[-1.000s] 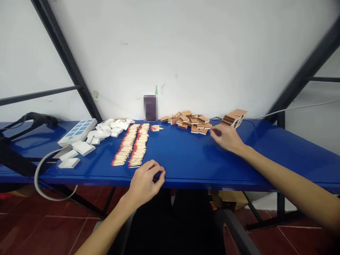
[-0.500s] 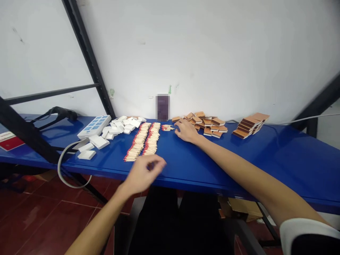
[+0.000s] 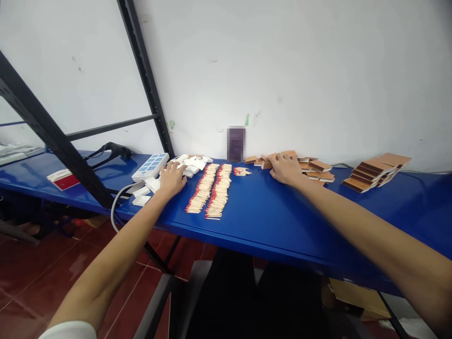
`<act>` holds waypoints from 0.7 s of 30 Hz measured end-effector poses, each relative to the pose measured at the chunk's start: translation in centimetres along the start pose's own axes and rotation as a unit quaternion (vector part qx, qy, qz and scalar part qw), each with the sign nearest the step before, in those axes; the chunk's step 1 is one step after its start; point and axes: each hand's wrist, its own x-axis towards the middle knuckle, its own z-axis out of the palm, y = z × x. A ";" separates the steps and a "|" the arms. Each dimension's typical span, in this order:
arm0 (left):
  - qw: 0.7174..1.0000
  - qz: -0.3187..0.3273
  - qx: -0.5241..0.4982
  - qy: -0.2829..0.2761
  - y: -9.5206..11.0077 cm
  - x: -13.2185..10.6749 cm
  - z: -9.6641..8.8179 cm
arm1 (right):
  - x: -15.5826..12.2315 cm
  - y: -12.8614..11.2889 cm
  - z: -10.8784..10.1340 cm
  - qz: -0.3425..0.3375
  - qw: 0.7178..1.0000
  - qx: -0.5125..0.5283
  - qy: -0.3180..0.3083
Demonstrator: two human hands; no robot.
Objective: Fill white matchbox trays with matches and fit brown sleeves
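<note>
My left hand (image 3: pixel 172 179) reaches over a heap of small white matchbox trays (image 3: pixel 193 165), fingers spread and touching some of them. Over on the right, my right hand (image 3: pixel 286 169) rests with parted fingers on a pile of brown matchbox sleeves (image 3: pixel 319 166); its palm hides part of the pile. Between the hands, red-tipped matches lie in two long rows, a left row (image 3: pixel 203 189) and a right row (image 3: pixel 219 190). A small cluster of matches (image 3: pixel 242 172) sits behind them, its heads to the left.
More brown sleeves stand in a leaning stack (image 3: pixel 379 172) at the right. A white power strip (image 3: pixel 151 167) with a cable lies left of the trays. A blurred dark upright object (image 3: pixel 236 144) leans on the wall. Black metal posts (image 3: pixel 146 77) frame the blue table (image 3: pixel 268 212).
My left hand has moved from the table's front to the white trays, its fingers opening. My right hand has shifted from beside the match cluster onto the brown sleeves. The view has turned left.
</note>
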 end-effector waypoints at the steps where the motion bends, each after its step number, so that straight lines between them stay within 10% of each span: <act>1: 1.000 0.003 0.005 0.000 -0.1 0.0 0.3 | 0.0 0.0 0.0 -0.005 1.000 -0.003 0.006; 14: 0.985 0.010 -0.094 0.142 0.4 0.1 -0.1 | -1.2 0.9 -2.9 -0.018 0.989 0.043 0.140; 21: 0.923 0.081 -0.293 0.235 8.7 -6.6 -4.2 | -7.3 0.7 -5.9 -0.049 0.998 -0.025 0.011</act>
